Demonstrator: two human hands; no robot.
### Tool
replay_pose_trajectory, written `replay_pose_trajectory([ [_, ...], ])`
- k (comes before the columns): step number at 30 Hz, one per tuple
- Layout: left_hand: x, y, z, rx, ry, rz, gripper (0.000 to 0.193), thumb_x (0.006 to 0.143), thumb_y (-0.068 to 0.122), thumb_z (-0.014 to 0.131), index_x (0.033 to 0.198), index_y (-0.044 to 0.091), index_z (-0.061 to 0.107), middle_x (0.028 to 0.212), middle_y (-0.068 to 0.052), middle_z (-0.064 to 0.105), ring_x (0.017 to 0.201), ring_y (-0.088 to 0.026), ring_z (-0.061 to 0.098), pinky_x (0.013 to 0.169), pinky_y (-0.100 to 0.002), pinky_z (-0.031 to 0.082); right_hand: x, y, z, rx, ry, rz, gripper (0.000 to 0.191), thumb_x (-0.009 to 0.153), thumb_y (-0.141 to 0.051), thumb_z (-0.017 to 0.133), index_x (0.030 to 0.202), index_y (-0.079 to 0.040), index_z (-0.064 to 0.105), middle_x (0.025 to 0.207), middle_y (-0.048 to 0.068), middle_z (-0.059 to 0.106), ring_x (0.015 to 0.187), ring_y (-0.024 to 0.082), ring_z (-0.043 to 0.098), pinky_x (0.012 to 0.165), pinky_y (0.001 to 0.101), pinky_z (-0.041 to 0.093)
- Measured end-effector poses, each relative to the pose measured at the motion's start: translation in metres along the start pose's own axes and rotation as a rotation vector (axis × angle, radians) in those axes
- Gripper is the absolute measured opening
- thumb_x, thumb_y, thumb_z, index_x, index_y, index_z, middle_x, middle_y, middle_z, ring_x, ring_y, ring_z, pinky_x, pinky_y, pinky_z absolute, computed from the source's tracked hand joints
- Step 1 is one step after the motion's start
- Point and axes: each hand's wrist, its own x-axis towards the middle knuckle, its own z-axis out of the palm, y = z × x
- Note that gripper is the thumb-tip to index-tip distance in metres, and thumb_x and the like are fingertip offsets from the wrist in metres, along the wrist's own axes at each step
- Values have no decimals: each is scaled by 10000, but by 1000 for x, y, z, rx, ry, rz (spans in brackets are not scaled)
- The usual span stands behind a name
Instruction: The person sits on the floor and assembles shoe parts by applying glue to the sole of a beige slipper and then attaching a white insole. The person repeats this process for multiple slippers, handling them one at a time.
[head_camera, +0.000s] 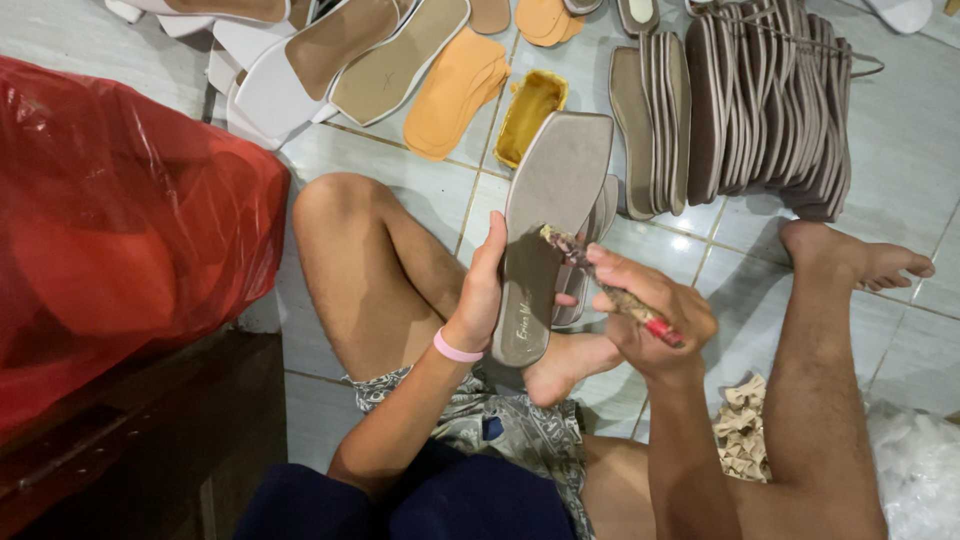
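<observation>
A person seated on a pale tiled floor (420, 180) holds a flat, square-toed grey insole (545, 230) in the left hand (485, 290), fingers wrapped behind its left edge, thumb on the matte upper face. The insole hangs above the lap, long axis running from heel near the person up to the toe pointing away, toward a yellow glue tub (530, 112). The right hand (650, 310) is clenched around a glue-crusted brush (600, 280) with a red handle end, its bristle tip touching the insole's middle. Just beneath sit more grey insoles. Rows of upright soles (770, 110) stand at the floor's far right; orange foam pads (455, 90) lie beside the tub. A glossy red plastic bag (120, 230) bulges at left.
</observation>
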Motion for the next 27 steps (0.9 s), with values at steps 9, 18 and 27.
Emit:
replay_pose_trajectory([
  [9, 2, 1, 0, -31, -49, 38, 809, 1115, 626, 283, 1514, -43, 503, 1398, -197, 634, 1186, -256, 655, 961, -400, 573, -22, -18, 2, 198, 6, 183, 145, 1010, -107, 707, 1082, 10, 662, 1109, 170, 767, 955, 220, 793, 797, 309, 665],
  [18, 2, 1, -1, -60, -48, -16, 825, 1069, 648, 275, 1467, -34, 512, 1363, -166, 643, 1184, -250, 661, 933, -421, 610, -6, 2, 12, 83, 18, -7, 224, 1067, -191, 676, 1163, 10, 660, 1125, 173, 761, 956, 262, 785, 789, 333, 638],
  [27, 13, 0, -18, -86, -13, 10, 816, 1062, 663, 255, 1509, 19, 480, 1381, -184, 618, 1208, -277, 605, 881, -457, 609, -47, -34, 18, 41, -122, 28, 299, 1035, -318, 631, 1120, -33, 671, 1082, 123, 769, 938, 252, 800, 712, 295, 631],
])
